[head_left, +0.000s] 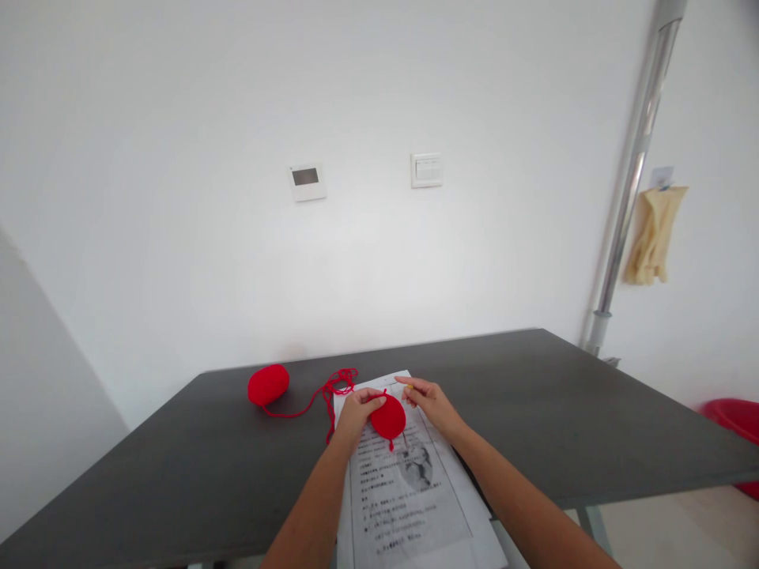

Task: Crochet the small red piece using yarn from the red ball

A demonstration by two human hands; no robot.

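My left hand (354,412) is closed on the upper edge of a round red crocheted piece (390,418), held just above printed paper sheets (409,490). My right hand (431,401) is pinched shut on a thin yellowish crochet hook (409,386), its tip near the top of the red piece. Red yarn (323,397) trails left from the piece across the dark table (178,466) to a red yarn ball (268,385).
The dark table stands against a white wall with a small panel (307,181) and a switch (426,170). A metal pole (628,190) rises at the right, with yellowish gloves (652,235) hanging beside it. A red tub (735,423) sits on the floor at right.
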